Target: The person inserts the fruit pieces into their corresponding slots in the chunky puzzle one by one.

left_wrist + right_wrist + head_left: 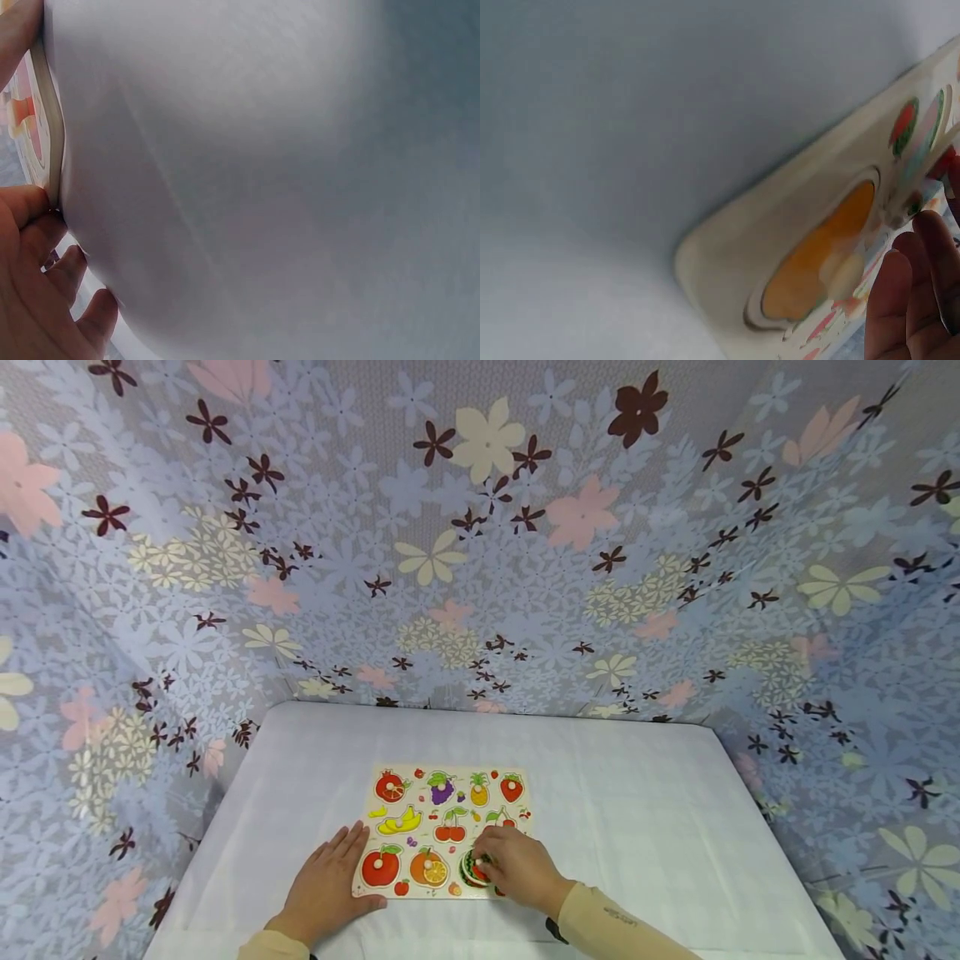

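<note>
A cream peg puzzle board (425,832) with knobbed fruit pieces lies near the front of the table. My right hand (519,866) pinches the watermelon piece (470,870) at the board's lower right. That piece is tilted up from the board in the right wrist view, partly covered by the fingers. At the board's left edge rests my left hand (327,878), fingers extended and thumb along the near corner. An orange-coloured piece with a pale knob (841,276) sits in the board's corner in the right wrist view; the right hand covers that corner in the head view.
Around the board spreads a white-covered table (637,810). A flowered cloth (525,635) hangs behind the table and along both sides. Apple (380,867), orange (420,870), banana (401,821) and grape (441,790) pieces sit on the board.
</note>
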### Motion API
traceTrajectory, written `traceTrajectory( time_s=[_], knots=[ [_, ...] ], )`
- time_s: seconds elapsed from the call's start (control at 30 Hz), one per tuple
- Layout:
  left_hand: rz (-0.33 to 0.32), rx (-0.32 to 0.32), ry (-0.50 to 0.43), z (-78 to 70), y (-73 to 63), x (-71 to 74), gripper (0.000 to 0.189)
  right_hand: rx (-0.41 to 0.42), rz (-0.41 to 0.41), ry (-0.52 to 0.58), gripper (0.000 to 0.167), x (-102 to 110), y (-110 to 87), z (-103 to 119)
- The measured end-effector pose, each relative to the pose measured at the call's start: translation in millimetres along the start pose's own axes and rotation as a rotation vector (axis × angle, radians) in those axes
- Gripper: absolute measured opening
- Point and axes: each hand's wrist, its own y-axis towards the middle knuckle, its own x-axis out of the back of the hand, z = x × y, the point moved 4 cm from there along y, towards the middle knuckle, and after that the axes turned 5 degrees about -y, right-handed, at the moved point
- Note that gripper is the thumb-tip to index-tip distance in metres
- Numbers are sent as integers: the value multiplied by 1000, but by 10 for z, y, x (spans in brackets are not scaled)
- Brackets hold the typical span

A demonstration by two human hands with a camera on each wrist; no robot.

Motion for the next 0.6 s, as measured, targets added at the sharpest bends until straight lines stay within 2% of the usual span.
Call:
traceTrajectory(
  time_s=[0.2,0.6],
  knots=[
    [-4,-5,-4,1,0,1,114,17,-13,-27,7,-53,14,14],
    [-1,-8,5,-17,-9,36,115,-4,4,-21,8,-91,36,57]
  ],
)
